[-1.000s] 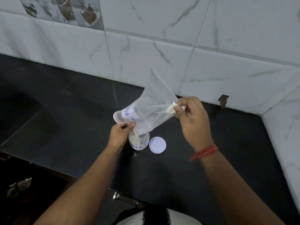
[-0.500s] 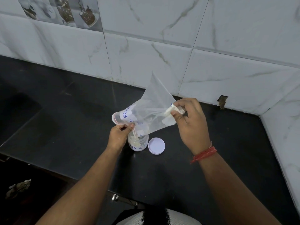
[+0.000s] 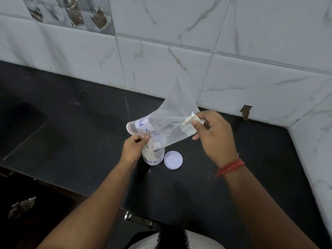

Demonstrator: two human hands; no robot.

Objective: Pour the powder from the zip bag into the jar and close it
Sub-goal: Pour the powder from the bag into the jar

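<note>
Now, at the far left, below the front edge of the dark bench (image 3: 75,133), a crumpled light scrap (image 3: 22,206) lies on the dark floor. On the wall behind the left part of the bench, picture tiles (image 3: 71,13) show some food in cups. Toward the middle, the left hand (image 3: 133,147) pinches the open mouth of the zip bag (image 3: 167,125) with curled fingers, just above the jar (image 3: 153,156). This hand stands in front of the jar's left side and hides it. The jar stands upright on the bench, near its middle, and the word MILK is written on it in blue. Pale powder (image 3: 150,155) lies inside the jar. The bag is clear, with blue writing on a white label, and it slopes up to the right; its mouth hangs over the jar's opening, and one corner points up against the white marble tiles (image 3: 179,51). Just beside the jar, on its right, the white lid (image 3: 173,160) lies flat on the bench, apart from the jar. Further right, the right hand (image 3: 214,133) holds the raised bottom of the bag, thumb and fingers pinching a lump of powder through the plastic. A red thread (image 3: 230,165) goes around that wrist. Near the back right corner, a small dark hole (image 3: 246,112) is in the wall.
</note>
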